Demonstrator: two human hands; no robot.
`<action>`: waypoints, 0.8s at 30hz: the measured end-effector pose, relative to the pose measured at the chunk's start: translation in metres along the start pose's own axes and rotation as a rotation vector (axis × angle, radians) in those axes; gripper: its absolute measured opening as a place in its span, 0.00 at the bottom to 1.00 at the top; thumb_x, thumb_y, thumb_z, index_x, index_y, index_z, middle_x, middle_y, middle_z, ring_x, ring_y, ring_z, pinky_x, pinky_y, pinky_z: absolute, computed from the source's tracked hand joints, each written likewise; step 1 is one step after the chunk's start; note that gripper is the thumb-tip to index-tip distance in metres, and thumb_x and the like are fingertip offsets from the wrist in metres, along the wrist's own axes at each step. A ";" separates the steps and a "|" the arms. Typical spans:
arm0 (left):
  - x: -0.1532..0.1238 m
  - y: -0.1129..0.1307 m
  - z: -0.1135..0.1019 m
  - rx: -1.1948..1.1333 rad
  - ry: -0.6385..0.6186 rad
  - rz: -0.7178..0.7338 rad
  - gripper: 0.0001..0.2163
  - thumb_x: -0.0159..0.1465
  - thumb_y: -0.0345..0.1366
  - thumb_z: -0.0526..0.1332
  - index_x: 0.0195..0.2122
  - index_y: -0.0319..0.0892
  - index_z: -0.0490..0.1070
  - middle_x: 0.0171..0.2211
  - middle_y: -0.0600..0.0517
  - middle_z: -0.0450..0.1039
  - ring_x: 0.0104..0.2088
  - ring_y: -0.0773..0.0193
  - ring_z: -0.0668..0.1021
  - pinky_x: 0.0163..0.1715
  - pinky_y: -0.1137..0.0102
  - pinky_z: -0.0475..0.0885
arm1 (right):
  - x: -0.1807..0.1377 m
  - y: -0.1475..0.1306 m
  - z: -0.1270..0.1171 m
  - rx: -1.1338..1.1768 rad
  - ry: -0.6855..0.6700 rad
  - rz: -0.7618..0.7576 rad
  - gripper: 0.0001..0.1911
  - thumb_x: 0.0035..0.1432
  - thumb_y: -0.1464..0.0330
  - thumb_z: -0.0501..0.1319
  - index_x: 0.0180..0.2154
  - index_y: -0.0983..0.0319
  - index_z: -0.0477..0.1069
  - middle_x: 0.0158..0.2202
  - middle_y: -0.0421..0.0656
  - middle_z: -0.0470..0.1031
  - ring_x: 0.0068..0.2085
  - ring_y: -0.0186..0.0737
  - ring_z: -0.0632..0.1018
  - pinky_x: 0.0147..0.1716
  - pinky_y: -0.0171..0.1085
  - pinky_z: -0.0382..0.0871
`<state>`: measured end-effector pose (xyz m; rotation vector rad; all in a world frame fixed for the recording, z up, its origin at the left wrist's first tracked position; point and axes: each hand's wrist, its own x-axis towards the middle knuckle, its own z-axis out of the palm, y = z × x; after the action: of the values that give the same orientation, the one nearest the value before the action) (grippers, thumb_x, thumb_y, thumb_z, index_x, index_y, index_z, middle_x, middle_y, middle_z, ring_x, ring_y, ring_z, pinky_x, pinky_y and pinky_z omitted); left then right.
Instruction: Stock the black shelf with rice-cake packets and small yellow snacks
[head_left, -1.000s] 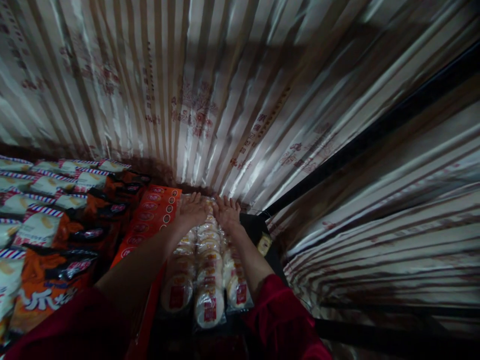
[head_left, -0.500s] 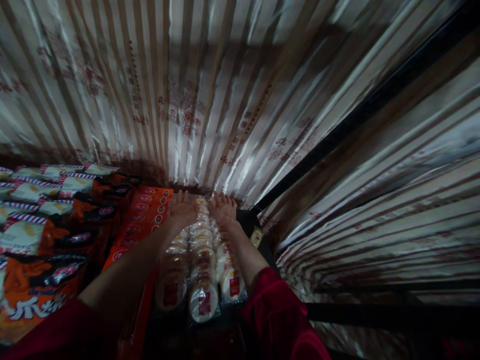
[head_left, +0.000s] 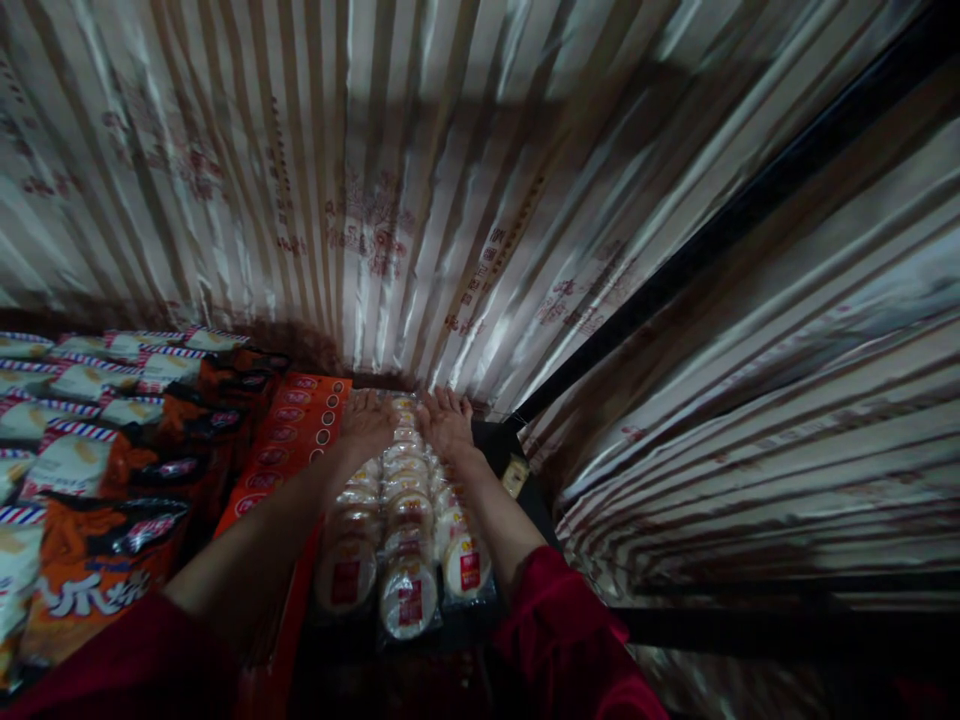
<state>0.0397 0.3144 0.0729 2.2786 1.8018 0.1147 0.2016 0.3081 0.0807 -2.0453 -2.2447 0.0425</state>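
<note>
Rows of round, pale packaged cakes (head_left: pixel 409 598) in clear wrappers with red labels stand in front of me, running back toward the striped sheeting. My left hand (head_left: pixel 367 425) lies flat over the far end of the left row, fingers stretched forward. On the far end of the right row rests my right hand (head_left: pixel 448 425), its fingers spread, palm down. Between the two hands the middle row shows. Neither hand is wrapped round a packet. An orange-red printed carton (head_left: pixel 289 425) stands just left of my left hand.
Snack bags (head_left: pixel 112 570) in orange and black, with white ones (head_left: pixel 71 455) behind, fill the left side. Striped plastic sheeting (head_left: pixel 390 200) hangs at the back and right. A black bar (head_left: pixel 675 265) slants down to the corner of the display.
The whole view has shifted slightly, so the goods appear a little farther right. Both hands remain flat on the far ends of the cake rows.
</note>
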 end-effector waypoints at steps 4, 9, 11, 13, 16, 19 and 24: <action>-0.003 0.000 -0.002 -0.017 0.039 0.015 0.26 0.66 0.43 0.42 0.61 0.36 0.58 0.63 0.39 0.56 0.64 0.51 0.56 0.62 0.52 0.47 | -0.009 -0.010 -0.004 -0.008 -0.080 -0.072 0.25 0.66 0.55 0.41 0.59 0.52 0.61 0.64 0.43 0.55 0.66 0.48 0.51 0.61 0.54 0.38; -0.028 0.008 -0.004 -0.019 0.159 0.027 0.25 0.66 0.42 0.43 0.62 0.39 0.57 0.64 0.44 0.52 0.66 0.54 0.49 0.64 0.54 0.42 | -0.026 -0.017 -0.009 0.039 -0.016 -0.054 0.24 0.66 0.57 0.42 0.60 0.54 0.59 0.66 0.45 0.52 0.66 0.46 0.49 0.61 0.50 0.42; -0.046 0.012 -0.004 -0.006 0.151 0.031 0.25 0.66 0.41 0.43 0.63 0.41 0.55 0.65 0.46 0.50 0.66 0.54 0.47 0.64 0.53 0.40 | -0.037 -0.017 -0.012 0.071 0.006 -0.044 0.25 0.66 0.58 0.42 0.61 0.57 0.58 0.66 0.47 0.51 0.66 0.45 0.50 0.62 0.49 0.44; -0.067 0.017 -0.003 -0.004 0.131 0.031 0.25 0.66 0.41 0.45 0.63 0.42 0.55 0.66 0.47 0.48 0.67 0.53 0.45 0.64 0.53 0.39 | -0.050 -0.012 -0.014 0.094 0.031 -0.029 0.26 0.66 0.59 0.43 0.62 0.61 0.56 0.65 0.50 0.51 0.66 0.45 0.51 0.61 0.47 0.47; -0.098 0.025 -0.002 -0.018 0.146 0.091 0.24 0.66 0.42 0.46 0.63 0.42 0.55 0.66 0.46 0.46 0.67 0.51 0.44 0.64 0.53 0.41 | -0.074 0.005 -0.016 0.120 0.112 0.016 0.27 0.66 0.62 0.43 0.63 0.65 0.54 0.65 0.53 0.52 0.66 0.45 0.53 0.61 0.45 0.51; -0.126 0.038 0.003 -0.037 0.172 0.181 0.24 0.66 0.42 0.46 0.62 0.43 0.57 0.66 0.46 0.46 0.67 0.50 0.44 0.64 0.51 0.43 | -0.105 0.027 -0.015 0.166 0.204 0.084 0.27 0.66 0.62 0.43 0.62 0.65 0.54 0.65 0.52 0.52 0.64 0.44 0.56 0.60 0.45 0.54; -0.183 0.066 0.026 -0.080 0.139 0.307 0.24 0.64 0.43 0.51 0.61 0.46 0.58 0.66 0.46 0.48 0.66 0.51 0.48 0.63 0.52 0.48 | -0.165 0.047 -0.005 0.240 0.286 0.149 0.29 0.65 0.60 0.43 0.63 0.67 0.51 0.64 0.53 0.53 0.64 0.45 0.56 0.59 0.48 0.56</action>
<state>0.0636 0.1200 0.0778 2.5267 1.4620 0.3988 0.2635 0.1481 0.0718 -1.9461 -1.8224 0.0276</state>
